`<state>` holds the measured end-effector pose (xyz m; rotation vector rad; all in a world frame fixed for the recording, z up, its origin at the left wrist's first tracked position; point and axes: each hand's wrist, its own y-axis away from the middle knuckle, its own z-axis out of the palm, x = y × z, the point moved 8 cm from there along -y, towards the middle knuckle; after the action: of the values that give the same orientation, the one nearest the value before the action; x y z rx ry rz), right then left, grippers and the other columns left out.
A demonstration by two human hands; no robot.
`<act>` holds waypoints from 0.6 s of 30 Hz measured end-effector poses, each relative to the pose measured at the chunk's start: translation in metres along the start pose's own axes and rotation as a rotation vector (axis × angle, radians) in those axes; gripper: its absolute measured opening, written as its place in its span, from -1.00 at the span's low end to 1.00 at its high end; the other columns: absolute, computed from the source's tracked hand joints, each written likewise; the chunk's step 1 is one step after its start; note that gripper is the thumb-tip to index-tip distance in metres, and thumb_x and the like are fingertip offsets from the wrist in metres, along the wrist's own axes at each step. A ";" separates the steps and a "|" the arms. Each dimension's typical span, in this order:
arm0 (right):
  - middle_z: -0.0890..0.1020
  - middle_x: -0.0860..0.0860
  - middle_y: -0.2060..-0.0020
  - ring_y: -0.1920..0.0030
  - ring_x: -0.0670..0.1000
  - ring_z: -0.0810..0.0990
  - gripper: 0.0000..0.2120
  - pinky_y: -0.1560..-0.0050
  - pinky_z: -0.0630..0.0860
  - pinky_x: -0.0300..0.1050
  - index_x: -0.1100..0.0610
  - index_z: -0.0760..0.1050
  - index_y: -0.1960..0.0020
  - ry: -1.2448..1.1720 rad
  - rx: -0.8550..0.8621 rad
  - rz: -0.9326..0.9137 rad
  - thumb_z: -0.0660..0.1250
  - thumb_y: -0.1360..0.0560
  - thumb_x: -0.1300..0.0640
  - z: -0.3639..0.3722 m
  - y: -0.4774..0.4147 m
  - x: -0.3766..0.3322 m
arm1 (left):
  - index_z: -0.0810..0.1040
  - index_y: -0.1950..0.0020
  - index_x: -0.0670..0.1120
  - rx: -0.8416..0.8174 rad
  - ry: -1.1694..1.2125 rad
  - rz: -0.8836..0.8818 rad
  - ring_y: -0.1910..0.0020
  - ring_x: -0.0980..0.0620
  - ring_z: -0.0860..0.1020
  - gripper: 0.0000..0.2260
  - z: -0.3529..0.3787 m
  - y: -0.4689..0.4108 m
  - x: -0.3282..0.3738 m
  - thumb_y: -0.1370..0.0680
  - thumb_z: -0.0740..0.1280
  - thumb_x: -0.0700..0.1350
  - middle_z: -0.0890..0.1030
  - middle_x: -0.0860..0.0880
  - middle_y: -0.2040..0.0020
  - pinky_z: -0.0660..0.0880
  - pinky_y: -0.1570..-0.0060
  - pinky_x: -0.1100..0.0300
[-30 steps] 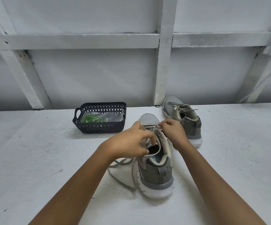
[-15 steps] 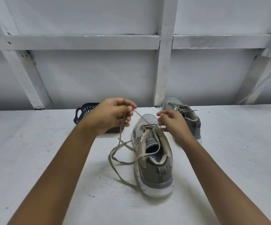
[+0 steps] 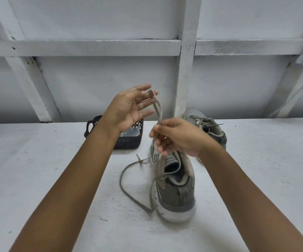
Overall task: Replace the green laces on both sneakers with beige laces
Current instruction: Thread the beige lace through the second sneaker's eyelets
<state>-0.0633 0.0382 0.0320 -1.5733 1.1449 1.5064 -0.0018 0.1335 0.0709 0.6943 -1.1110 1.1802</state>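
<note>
I find no brand or label I can read: the near sneaker (image 3: pixel 176 193) has small print on its tongue and a dark mark on its side wall, both too blurred to make out. It stands on the white table (image 3: pixel 38 170) with its heel toward me, just below and partly behind my right hand (image 3: pixel 179 137). That hand pinches the beige lace (image 3: pixel 159 113) between thumb and forefinger, the other fingers loosely curled beneath. From the pinch the lace rises in a narrow loop to my left hand (image 3: pixel 129 108), which is raised higher and to the left, palm turned right, fingers spread and nearly straight; the top of the loop rests over its fingertips. Below the right hand the lace drops to the sneaker's eyelets, and a long slack length lies curved on the table to the left of the shoe. Which eyelets are threaded is hidden by my right hand. The far sneaker (image 3: pixel 212 130), already laced in beige, sits beyond my right wrist against the white wall. A dark basket (image 3: pixel 129 142) is half covered by my left forearm; I cannot tell what it holds.
</note>
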 end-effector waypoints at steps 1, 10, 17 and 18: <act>0.51 0.06 0.45 0.52 -0.06 0.53 -0.74 0.51 0.50 -0.26 0.24 0.46 0.16 -0.072 0.049 -0.020 0.10 -0.64 0.19 -0.008 -0.002 -0.006 | 0.47 -0.13 -0.09 0.046 -0.031 -0.003 0.08 -0.03 0.64 -0.82 -0.006 -0.001 -0.007 -0.62 0.11 -0.21 0.66 -0.10 0.10 0.58 0.12 0.08; 0.52 0.05 0.55 0.55 -0.07 0.55 -0.75 0.49 0.52 -0.28 0.24 0.43 0.21 -0.684 0.572 -0.220 0.10 -0.60 0.27 -0.099 -0.029 -0.025 | 0.59 0.02 -0.14 -0.222 -0.419 -0.159 0.23 0.04 0.59 -0.82 0.008 0.013 -0.072 -0.60 0.21 -0.15 0.63 0.01 0.26 0.52 0.13 0.15; 0.35 -0.02 0.50 0.62 -0.13 0.23 -0.63 0.61 0.16 -0.38 0.14 0.46 0.27 -0.204 0.322 0.155 0.22 -0.56 -0.10 -0.061 -0.050 0.028 | 0.59 0.12 -0.11 -0.108 -0.435 -0.128 0.33 0.14 0.52 -0.83 -0.002 0.005 -0.064 -0.59 0.24 -0.20 0.58 0.09 0.37 0.47 0.23 0.25; 0.34 -0.02 0.47 0.60 -0.14 0.21 -0.68 0.60 0.13 -0.38 0.14 0.48 0.25 -0.146 0.297 0.135 0.24 -0.57 -0.04 -0.058 -0.051 0.030 | 0.58 0.12 -0.12 -0.105 -0.439 -0.134 0.34 0.15 0.52 -0.84 -0.002 0.005 -0.065 -0.59 0.24 -0.20 0.58 0.09 0.38 0.47 0.25 0.26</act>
<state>0.0053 0.0017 0.0038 -1.1896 1.3419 1.4330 -0.0057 0.1134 0.0089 0.9588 -1.4550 0.8685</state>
